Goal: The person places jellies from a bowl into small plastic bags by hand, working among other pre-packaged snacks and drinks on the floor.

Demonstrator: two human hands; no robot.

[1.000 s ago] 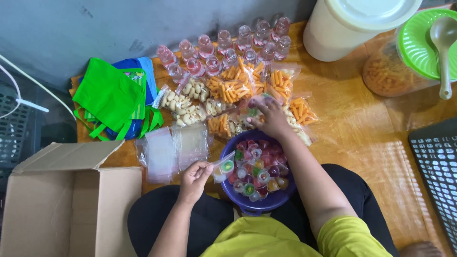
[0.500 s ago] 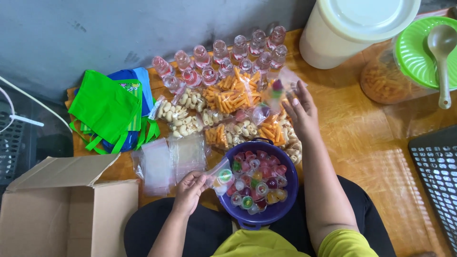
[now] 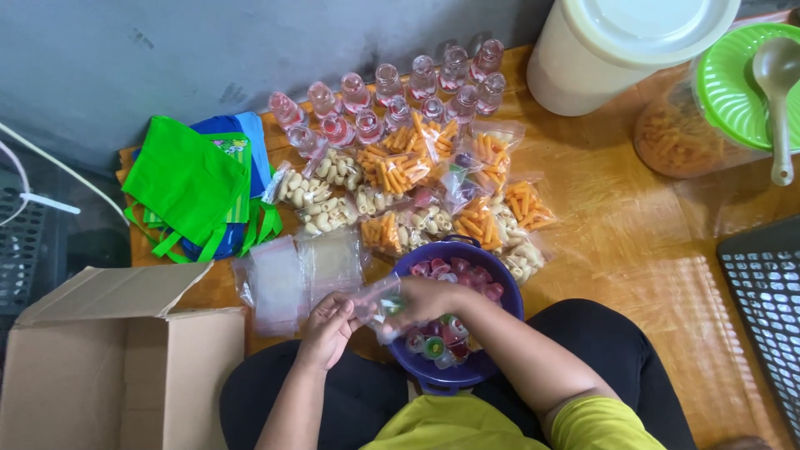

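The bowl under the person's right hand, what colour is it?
The bowl is dark purple, seen clearly in the head view.

A cardboard box [image 3: 92, 367], green bags [image 3: 187, 187], small bottles [image 3: 392, 92], a cream tub [image 3: 617, 50] and a green lid [image 3: 737, 79] surround the mat.

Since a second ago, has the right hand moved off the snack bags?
Yes. The right hand has pulled back from the snack bags toward the body, and is now over the purple bowl, meeting the left hand.
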